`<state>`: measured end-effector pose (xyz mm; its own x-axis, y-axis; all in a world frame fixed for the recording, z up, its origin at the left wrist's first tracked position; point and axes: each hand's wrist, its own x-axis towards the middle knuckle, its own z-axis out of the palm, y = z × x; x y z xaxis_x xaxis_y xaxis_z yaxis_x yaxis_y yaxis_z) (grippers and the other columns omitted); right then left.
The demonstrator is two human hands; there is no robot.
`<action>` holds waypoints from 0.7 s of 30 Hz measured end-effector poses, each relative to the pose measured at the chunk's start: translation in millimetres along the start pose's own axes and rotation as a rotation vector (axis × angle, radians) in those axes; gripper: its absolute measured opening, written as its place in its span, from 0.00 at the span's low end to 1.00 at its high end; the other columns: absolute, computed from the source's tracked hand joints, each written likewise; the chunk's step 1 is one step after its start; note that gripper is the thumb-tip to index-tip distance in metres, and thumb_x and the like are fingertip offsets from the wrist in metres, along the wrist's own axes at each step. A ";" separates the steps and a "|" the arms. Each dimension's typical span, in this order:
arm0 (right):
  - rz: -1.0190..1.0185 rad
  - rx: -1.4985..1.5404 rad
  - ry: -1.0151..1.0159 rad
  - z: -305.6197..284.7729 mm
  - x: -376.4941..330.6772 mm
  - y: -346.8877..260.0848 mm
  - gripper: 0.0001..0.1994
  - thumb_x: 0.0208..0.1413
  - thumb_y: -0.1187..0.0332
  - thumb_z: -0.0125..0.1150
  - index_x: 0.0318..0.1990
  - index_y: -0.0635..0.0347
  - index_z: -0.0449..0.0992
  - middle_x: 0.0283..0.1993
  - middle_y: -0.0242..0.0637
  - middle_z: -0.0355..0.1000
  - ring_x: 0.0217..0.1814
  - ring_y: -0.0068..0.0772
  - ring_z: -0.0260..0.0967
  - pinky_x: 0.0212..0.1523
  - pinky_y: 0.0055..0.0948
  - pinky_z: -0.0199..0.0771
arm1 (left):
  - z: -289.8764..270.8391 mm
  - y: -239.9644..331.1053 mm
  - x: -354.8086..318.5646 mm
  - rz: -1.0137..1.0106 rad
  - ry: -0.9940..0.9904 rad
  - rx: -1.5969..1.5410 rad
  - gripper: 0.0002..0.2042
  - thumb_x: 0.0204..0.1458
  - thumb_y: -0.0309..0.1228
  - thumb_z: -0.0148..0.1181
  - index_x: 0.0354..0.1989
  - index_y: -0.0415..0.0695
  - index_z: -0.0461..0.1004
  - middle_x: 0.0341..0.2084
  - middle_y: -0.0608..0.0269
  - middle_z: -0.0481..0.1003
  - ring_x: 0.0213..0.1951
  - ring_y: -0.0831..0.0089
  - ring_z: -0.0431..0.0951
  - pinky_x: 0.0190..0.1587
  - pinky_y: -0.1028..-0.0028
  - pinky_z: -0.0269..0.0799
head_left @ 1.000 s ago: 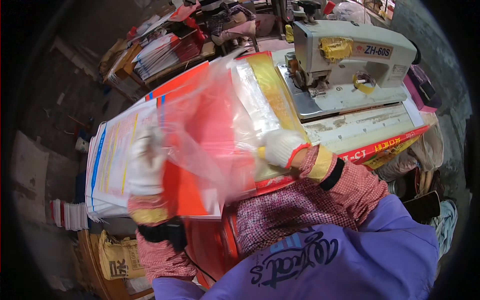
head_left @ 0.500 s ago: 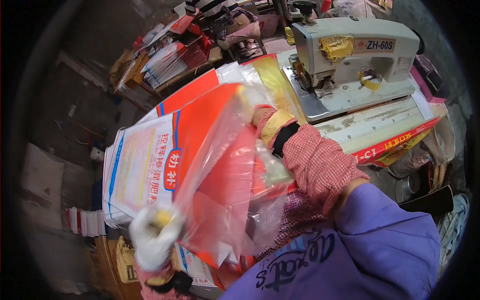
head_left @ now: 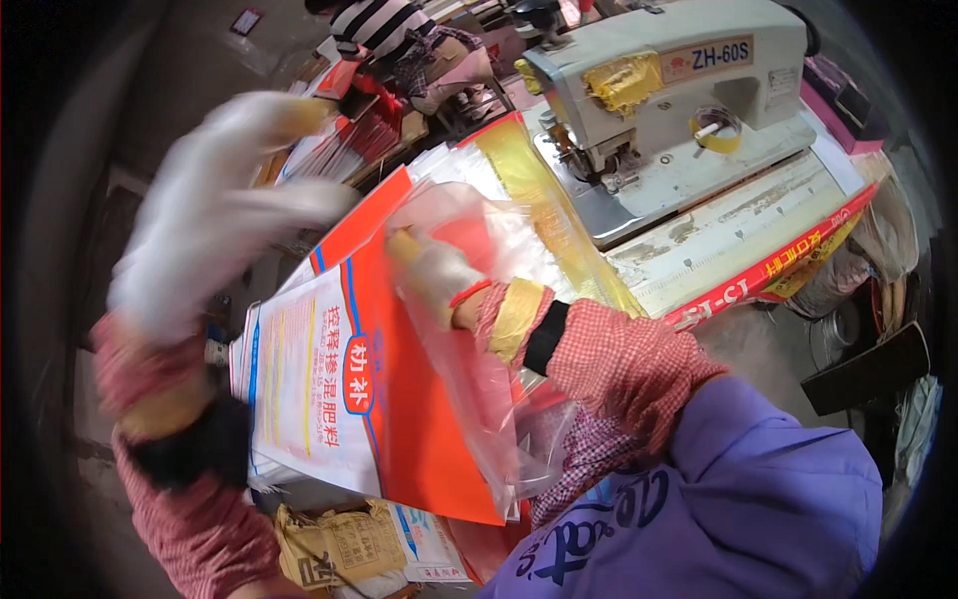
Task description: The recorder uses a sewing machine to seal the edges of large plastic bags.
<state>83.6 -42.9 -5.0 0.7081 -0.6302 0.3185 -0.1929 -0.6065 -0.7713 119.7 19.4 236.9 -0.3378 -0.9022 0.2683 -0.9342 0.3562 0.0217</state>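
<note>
My left hand [head_left: 225,190], in a white glove with yellow fingertips, is raised at the left, blurred by motion. Its thumb and fingers are spread, with nothing visible between them. My right hand [head_left: 444,275], gloved too, has its fingers curled on a clear plastic liner [head_left: 469,384]. That liner lies loosely over an orange and white printed sack [head_left: 419,419], the top one of a stack. Part of the liner bunches above my right fingers and covers some of the sack's orange side. How firmly the right fingertips grip is hard to see.
A sewing machine [head_left: 689,90] stands on the table at the right, beside a yellow-edged clear sheet [head_left: 534,190]. Further back, a person in a striped top [head_left: 384,25] sits near stacked sacks [head_left: 354,145]. A brown paper-like sack [head_left: 344,544] lies below the stack.
My left hand has left the liner's lower left edge and swung up and away. My right hand has moved left across the sack with the liner, which now lies flatter.
</note>
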 end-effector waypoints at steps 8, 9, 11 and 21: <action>-0.164 0.201 0.065 21.4 -3.1 13.8 0.18 0.51 0.51 0.48 0.37 0.55 0.75 0.29 0.42 0.73 0.34 0.43 0.72 0.36 0.34 0.70 | 188.4 -13.1 71.2 0.227 -0.449 0.459 0.08 0.47 0.28 0.51 0.35 0.41 0.70 0.25 0.53 0.73 0.26 0.56 0.73 0.30 0.67 0.70; -0.061 0.309 -0.117 17.9 -7.7 14.6 0.21 0.51 0.48 0.47 0.40 0.54 0.73 0.29 0.43 0.73 0.34 0.42 0.72 0.35 0.34 0.70 | 186.0 -19.5 67.9 0.308 -0.659 0.347 0.07 0.47 0.28 0.50 0.34 0.41 0.71 0.24 0.54 0.73 0.26 0.58 0.73 0.29 0.67 0.70; -0.069 0.581 -0.091 11.2 -20.1 13.8 0.29 0.49 0.41 0.44 0.52 0.51 0.65 0.32 0.46 0.72 0.29 0.42 0.72 0.31 0.34 0.71 | 173.3 -32.7 56.4 0.091 -0.846 -0.091 0.07 0.48 0.28 0.49 0.34 0.42 0.72 0.23 0.57 0.73 0.25 0.64 0.73 0.28 0.69 0.70; 0.217 0.560 -0.464 18.4 -26.2 21.3 0.29 0.52 0.46 0.45 0.59 0.48 0.59 0.46 0.43 0.70 0.44 0.44 0.70 0.44 0.32 0.67 | 123.5 -87.1 84.8 -0.247 -0.720 0.875 0.11 0.48 0.30 0.47 0.35 0.44 0.76 0.30 0.52 0.76 0.32 0.59 0.77 0.35 0.68 0.72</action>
<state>73.5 -30.4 -39.9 0.9305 -0.3640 -0.0414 -0.0743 -0.0770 -0.9943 158.1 -118.1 138.8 0.1405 -0.9536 -0.2662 -0.6491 0.1143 -0.7521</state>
